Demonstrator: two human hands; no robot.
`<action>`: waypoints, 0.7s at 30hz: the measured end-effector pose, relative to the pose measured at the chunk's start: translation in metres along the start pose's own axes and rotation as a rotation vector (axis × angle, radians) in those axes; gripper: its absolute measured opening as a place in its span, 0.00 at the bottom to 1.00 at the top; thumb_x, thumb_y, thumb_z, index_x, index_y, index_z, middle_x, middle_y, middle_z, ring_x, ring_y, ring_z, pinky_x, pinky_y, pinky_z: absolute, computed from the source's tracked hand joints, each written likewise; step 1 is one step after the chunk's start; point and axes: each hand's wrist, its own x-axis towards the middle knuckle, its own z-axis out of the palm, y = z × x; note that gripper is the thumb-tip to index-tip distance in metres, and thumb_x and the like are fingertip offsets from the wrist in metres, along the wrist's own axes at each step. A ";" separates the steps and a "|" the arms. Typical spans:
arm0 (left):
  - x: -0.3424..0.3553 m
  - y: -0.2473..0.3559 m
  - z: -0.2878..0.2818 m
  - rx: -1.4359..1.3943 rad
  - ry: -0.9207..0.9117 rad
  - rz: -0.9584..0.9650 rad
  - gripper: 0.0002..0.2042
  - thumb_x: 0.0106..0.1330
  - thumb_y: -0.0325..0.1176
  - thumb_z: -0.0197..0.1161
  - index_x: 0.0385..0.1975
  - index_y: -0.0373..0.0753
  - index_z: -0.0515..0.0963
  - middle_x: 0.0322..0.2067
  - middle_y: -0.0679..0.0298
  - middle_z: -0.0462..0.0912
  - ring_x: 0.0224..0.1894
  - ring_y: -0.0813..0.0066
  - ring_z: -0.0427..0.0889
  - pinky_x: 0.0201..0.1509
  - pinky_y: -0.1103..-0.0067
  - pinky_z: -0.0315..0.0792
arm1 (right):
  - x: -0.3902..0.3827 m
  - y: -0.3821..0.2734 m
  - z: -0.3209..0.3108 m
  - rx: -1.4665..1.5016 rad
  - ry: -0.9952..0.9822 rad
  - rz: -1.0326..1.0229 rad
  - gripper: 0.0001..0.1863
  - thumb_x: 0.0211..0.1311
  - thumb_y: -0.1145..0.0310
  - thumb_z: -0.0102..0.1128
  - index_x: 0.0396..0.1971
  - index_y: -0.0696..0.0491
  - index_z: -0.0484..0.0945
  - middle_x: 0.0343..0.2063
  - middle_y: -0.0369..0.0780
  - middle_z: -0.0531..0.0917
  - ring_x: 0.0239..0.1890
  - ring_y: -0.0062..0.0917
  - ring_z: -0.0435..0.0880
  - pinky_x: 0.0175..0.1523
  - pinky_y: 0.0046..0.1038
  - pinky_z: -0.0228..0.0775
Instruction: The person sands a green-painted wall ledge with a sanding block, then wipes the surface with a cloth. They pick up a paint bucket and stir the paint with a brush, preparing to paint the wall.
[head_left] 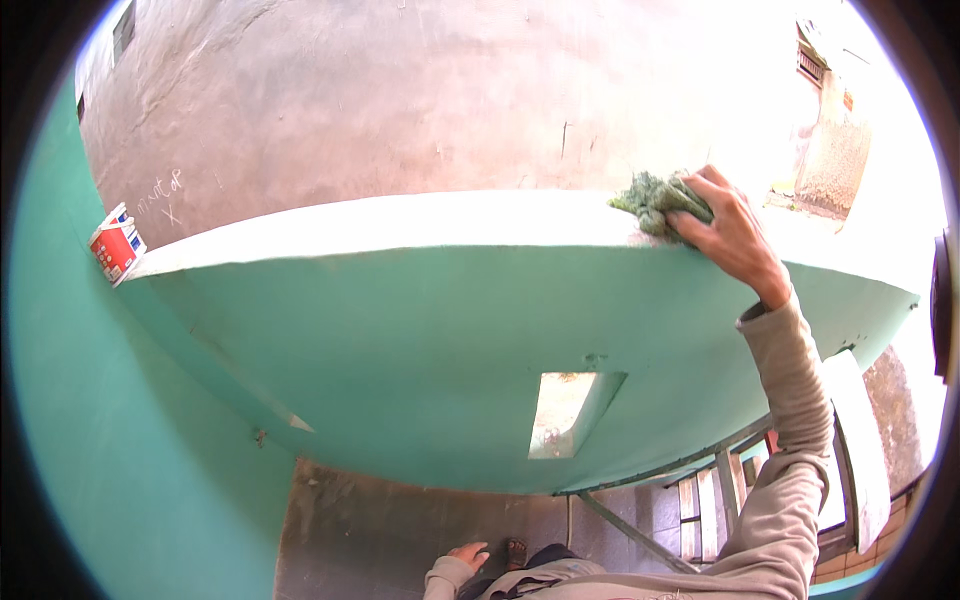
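My right hand (pixel 728 225) is closed on a crumpled green cloth (pixel 650 205), pressing it on the white top (pixel 420 222) of a teal half-height wall (pixel 420 330), right of centre. My left hand (pixel 467 555) hangs low at the lower edge, away from the wall top, with its fingers loosely apart and holding nothing. A red and white plastic bucket (pixel 117 245) stands at the left end of the ledge.
A teal side wall (pixel 60 420) rises at the left. The low wall has a rectangular opening (pixel 555 400). Below are a grey floor (pixel 360 520), my sandalled foot (pixel 516 555) and, at the right, metal bars with slats (pixel 700 510). A plastered wall (pixel 420 90) stands beyond.
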 end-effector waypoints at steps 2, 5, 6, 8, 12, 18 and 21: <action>0.006 -0.007 -0.010 0.005 -0.010 -0.016 0.25 0.71 0.50 0.51 0.62 0.43 0.69 0.61 0.53 0.72 0.63 0.52 0.70 0.67 0.65 0.63 | 0.003 0.000 0.008 -0.039 0.006 -0.010 0.21 0.55 0.64 0.64 0.48 0.59 0.79 0.41 0.43 0.79 0.44 0.38 0.80 0.49 0.36 0.70; 0.017 -0.012 -0.017 0.042 -0.031 -0.011 0.25 0.71 0.50 0.50 0.62 0.43 0.69 0.61 0.53 0.73 0.63 0.53 0.70 0.66 0.65 0.63 | 0.007 -0.005 0.006 -0.033 -0.013 -0.030 0.22 0.55 0.64 0.64 0.48 0.59 0.79 0.41 0.44 0.79 0.43 0.39 0.80 0.49 0.35 0.70; 0.017 -0.010 -0.020 0.067 -0.058 -0.027 0.25 0.71 0.50 0.50 0.62 0.43 0.69 0.61 0.53 0.73 0.63 0.53 0.70 0.66 0.65 0.64 | 0.006 -0.003 0.008 -0.038 -0.008 -0.030 0.22 0.54 0.65 0.64 0.48 0.59 0.78 0.41 0.44 0.79 0.43 0.39 0.80 0.49 0.35 0.70; 0.027 -0.005 -0.028 0.061 -0.107 -0.048 0.25 0.71 0.50 0.50 0.62 0.43 0.69 0.61 0.53 0.73 0.63 0.53 0.70 0.66 0.66 0.64 | 0.007 0.000 0.009 -0.049 -0.013 -0.004 0.22 0.54 0.65 0.64 0.48 0.59 0.78 0.41 0.44 0.79 0.43 0.40 0.80 0.49 0.35 0.70; 0.043 -0.013 -0.036 0.006 -0.122 -0.002 0.24 0.72 0.50 0.50 0.62 0.43 0.69 0.61 0.53 0.73 0.62 0.52 0.71 0.65 0.66 0.65 | 0.011 -0.001 0.009 -0.048 -0.020 -0.017 0.22 0.53 0.67 0.64 0.48 0.59 0.78 0.41 0.44 0.79 0.43 0.40 0.80 0.49 0.36 0.69; 0.038 -0.015 -0.063 0.018 -0.089 -0.028 0.24 0.72 0.49 0.50 0.63 0.42 0.68 0.60 0.53 0.73 0.62 0.52 0.72 0.64 0.67 0.66 | 0.013 -0.006 0.006 0.067 -0.075 -0.085 0.23 0.54 0.70 0.63 0.52 0.54 0.77 0.43 0.41 0.79 0.46 0.37 0.80 0.53 0.35 0.69; 0.043 -0.037 -0.061 -0.020 -0.071 -0.066 0.24 0.72 0.49 0.51 0.63 0.42 0.68 0.60 0.53 0.73 0.62 0.53 0.71 0.65 0.67 0.65 | 0.018 -0.026 0.018 0.092 -0.112 -0.128 0.24 0.54 0.69 0.64 0.53 0.53 0.76 0.43 0.41 0.78 0.47 0.36 0.80 0.53 0.35 0.69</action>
